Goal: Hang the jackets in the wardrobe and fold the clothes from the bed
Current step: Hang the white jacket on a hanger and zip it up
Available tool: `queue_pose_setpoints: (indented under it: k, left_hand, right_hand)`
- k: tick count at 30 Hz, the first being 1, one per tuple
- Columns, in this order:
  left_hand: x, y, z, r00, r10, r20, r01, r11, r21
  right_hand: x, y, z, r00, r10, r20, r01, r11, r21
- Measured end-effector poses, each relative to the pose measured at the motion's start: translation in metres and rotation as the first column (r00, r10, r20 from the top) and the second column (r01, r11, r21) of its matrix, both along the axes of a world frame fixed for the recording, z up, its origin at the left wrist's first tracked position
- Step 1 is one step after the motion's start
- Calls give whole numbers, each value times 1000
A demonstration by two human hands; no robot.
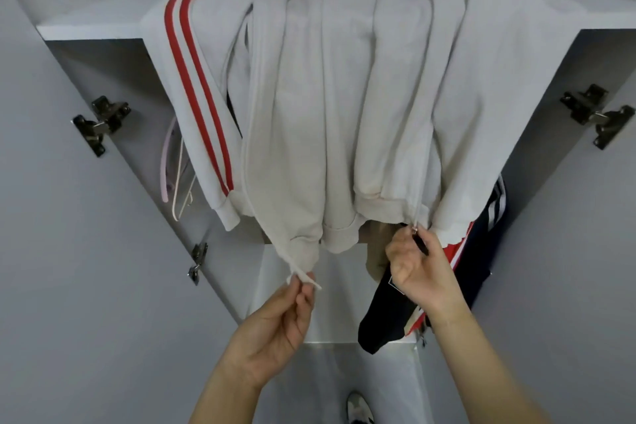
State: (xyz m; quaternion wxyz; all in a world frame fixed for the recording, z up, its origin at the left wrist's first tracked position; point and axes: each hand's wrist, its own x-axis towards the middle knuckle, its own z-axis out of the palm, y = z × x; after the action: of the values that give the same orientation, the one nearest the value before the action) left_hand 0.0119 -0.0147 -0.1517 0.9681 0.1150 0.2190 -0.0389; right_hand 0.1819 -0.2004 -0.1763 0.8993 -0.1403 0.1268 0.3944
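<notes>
We see the left hand (pixel 272 327) pinching the bottom left zipper edge of the light grey zip jacket with red sleeve stripes (pixel 330 86). The right hand (pixel 418 268) pinches the zipper pull at the right edge. The jacket hangs open inside the grey wardrobe (pixel 86 31).

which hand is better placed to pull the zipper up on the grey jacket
Right. The right hand already pinches the zipper slider at the grey jacket hem, while the left hand pinches the other front edge's bottom end, well placed to feed it in and hold it taut.
</notes>
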Motion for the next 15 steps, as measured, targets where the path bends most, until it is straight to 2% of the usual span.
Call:
queue_pose_setpoints:
  k: [3, 7, 9, 12, 15]
  left_hand:
    - [0, -20, 18, 988, -144, 52, 138, 984, 111]
    - [0, -49, 41, 948, -262, 179, 214, 944, 250]
    - [1, -63, 48, 950, -218, 222, 117, 912, 394]
    - [3, -82, 60, 948, -120, 296, -93, 783, 615]
    - [5, -96, 70, 942, 61, 330, -273, 711, 648]
  right_hand:
    - [-40, -16, 15, 963, 75, 258, -33, 986, -163]
    - [-76, -28, 49, 859, 153, 489, -34, 969, -244]
    - [-88, -32, 66, 829, 149, 539, -2, 965, -263]
    - [-101, -34, 84, 803, 137, 580, 62, 949, -310]
    - [-112, -29, 92, 783, 93, 615, 152, 930, -334]
